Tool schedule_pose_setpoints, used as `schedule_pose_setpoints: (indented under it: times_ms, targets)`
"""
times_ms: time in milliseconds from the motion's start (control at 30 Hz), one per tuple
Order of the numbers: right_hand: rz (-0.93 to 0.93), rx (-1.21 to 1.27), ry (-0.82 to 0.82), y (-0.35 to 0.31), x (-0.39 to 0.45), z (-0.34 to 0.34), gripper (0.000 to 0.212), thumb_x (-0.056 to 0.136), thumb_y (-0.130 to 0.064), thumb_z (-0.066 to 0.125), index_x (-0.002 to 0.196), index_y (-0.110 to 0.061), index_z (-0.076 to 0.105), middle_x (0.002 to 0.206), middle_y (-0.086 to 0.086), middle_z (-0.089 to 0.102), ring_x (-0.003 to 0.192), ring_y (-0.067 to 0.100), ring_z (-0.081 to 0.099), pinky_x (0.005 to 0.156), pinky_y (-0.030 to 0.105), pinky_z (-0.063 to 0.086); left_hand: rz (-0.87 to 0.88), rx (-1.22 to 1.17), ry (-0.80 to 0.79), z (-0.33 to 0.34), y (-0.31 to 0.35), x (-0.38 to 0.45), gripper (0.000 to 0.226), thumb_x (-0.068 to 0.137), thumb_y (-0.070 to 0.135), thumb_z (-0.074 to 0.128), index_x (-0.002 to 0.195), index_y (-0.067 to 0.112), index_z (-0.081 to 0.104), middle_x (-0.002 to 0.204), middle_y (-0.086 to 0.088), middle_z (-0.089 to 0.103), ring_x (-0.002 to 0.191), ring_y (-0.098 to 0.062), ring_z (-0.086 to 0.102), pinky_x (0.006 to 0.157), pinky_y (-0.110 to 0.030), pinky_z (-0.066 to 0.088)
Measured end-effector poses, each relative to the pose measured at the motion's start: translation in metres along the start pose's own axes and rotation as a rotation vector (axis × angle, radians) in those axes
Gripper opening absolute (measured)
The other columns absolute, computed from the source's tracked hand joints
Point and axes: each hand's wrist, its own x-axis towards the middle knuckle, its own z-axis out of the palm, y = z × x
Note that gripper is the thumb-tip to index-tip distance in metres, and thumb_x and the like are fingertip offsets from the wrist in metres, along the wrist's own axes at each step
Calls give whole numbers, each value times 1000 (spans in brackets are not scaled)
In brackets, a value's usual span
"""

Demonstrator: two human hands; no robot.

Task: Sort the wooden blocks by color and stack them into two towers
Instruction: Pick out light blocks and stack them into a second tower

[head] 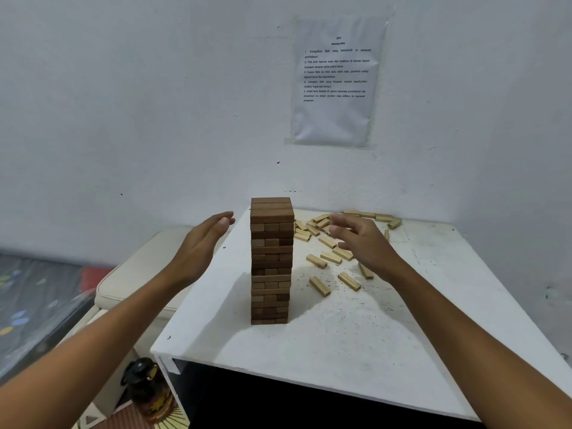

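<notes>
One dark tower point(271, 261) stands upright near your desk's point(356, 335) left edge. Pale blocks point(331, 257) lie scattered toward the far right corner, axes mixed, under your right hand point(360, 239), fingers loosely curled, empty. Your left hand point(201, 243) hovers open-fingered, farther off.

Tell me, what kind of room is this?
Probably a room in someone's home, set up for a block game. A white table stands against a plain wall, a cushioned seat sits beside it, and a printed instruction sheet is taped above the brown block tower.
</notes>
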Motion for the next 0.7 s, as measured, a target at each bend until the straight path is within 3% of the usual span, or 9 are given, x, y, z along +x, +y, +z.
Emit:
schedule_pose_setpoints:
  times_ms: [167,300,400,467,567,700]
  targets:
    - [2,-27,29,5,-9,-6,34,93,-25,63,126,-17,63,119,-6,63,113,13,59,101,45,49,-21,-3,5,3,-11,-7,69,83,68,33,133,25,52,118,21,59,112,2,55,100,-26,40]
    - [27,-44,30,14,-19,-11,28,93,-25,64,120,-19,66,120,-4,65,107,12,61,99,43,50,-11,74,62,11,-20,-20,34,98,44,49,124,23,57,113,14,60,101,1,56,86,-19,43]
    - [43,-58,39,21,-29,-15,28,92,-26,65,119,-20,67,117,-5,66,106,12,62,98,43,51,76,161,212,16,-24,-43,13,93,30,62,102,22,63,93,12,64,85,-4,60,67,-13,44]
    - [53,-45,46,26,-36,-18,25,92,-24,65,116,-20,68,113,-5,67,105,12,63,97,43,52,207,225,243,18,-26,-62,19,86,38,60,88,20,64,83,13,63,76,-6,59,59,-12,43]
    - [85,-47,50,35,-47,-23,22,92,-23,65,113,-20,68,111,-5,68,100,13,66,93,44,54,404,317,145,29,-19,-91,24,84,35,57,80,13,66,77,8,62,71,-5,54,61,-8,39]
    - [113,-44,67,48,-62,-27,20,92,-22,65,112,-20,69,109,-3,68,98,19,66,89,47,56,572,335,-72,66,8,-113,20,84,26,63,84,8,71,83,1,66,74,-3,54,64,-12,45]
